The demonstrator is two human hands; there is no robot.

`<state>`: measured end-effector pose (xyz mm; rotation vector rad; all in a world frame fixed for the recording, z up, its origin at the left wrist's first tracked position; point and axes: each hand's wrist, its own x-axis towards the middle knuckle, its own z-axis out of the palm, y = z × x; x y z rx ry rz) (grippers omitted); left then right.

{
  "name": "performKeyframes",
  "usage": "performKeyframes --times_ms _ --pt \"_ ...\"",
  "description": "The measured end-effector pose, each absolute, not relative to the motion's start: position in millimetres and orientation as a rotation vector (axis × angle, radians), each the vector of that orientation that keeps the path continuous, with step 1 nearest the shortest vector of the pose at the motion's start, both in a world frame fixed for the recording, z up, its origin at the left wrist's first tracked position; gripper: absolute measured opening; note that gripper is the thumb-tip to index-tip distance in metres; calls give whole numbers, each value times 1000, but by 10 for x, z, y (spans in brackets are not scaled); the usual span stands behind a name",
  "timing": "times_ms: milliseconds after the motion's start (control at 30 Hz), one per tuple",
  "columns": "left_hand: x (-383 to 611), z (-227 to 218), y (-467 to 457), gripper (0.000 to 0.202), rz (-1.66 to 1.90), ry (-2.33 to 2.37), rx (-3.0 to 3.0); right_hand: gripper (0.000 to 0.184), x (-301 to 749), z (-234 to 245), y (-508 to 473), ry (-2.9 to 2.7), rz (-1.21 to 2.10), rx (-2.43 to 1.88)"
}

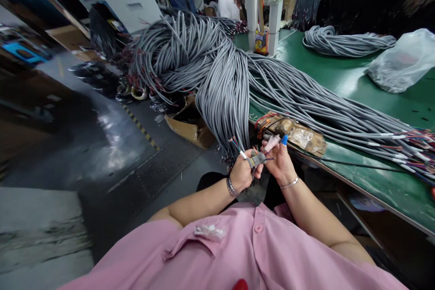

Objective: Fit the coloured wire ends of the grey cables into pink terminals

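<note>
My left hand (243, 171) is closed around the end of a grey cable (238, 145), whose stripped coloured wires stick out above my fist. My right hand (279, 159) is right beside it, fingers pinched on the thin coloured wires (263, 157) at the cable end; its fingertips wear pink and blue finger covers (277, 141). Both hands are held in front of my chest, just off the edge of the green table (374, 181). A thick bundle of grey cables (224, 81) drapes over the table edge down toward my hands.
Brown taped cardboard (295, 133) lies on the table edge near my hands. More cable coils (343, 43), a clear plastic bag (401, 61) and a white post (251, 7) stand farther back. A seated person in white (228, 2) is behind. Cardboard scraps (188, 124) lie on the floor.
</note>
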<state>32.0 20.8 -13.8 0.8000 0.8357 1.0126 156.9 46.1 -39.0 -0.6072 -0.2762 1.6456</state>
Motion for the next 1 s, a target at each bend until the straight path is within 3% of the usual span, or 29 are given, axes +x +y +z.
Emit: performKeyframes --times_ms 100,367,867,1000 --pt "290 -138 149 34 1003 807 874 44 1591 -368 404 -317 1689 -587" --pt "260 -147 105 30 1116 810 909 24 1659 -307 325 -376 1649 -579" --pt "346 -160 186 27 1142 879 903 31 1595 -347 457 -265 1589 -690" --pt "317 -178 177 28 1135 884 913 41 1614 -350 412 -343 1629 -671"
